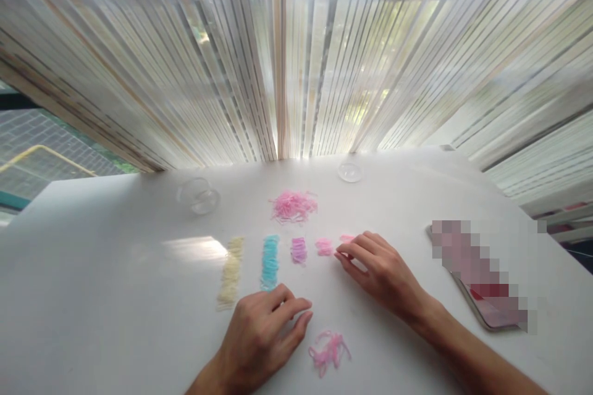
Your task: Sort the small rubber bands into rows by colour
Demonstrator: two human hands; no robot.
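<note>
My left hand grips nothing; whether my right hand pinches anything, I can't tell. A sideways brush could scatter the nearby pink strands.

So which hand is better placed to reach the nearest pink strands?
Probably the left hand: its fingertips are close to those loose pink strands; the right hand is farther, beside short pink rows.

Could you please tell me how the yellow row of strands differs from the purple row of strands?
The yellow row is long and leans slightly, while the purple row is short and nearly upright in the picture. The yellow row lies at the left end of the rows; the purple row lies between the blue row and a pink one. Both are stacks of thin strands laid crosswise on the white table.
</note>
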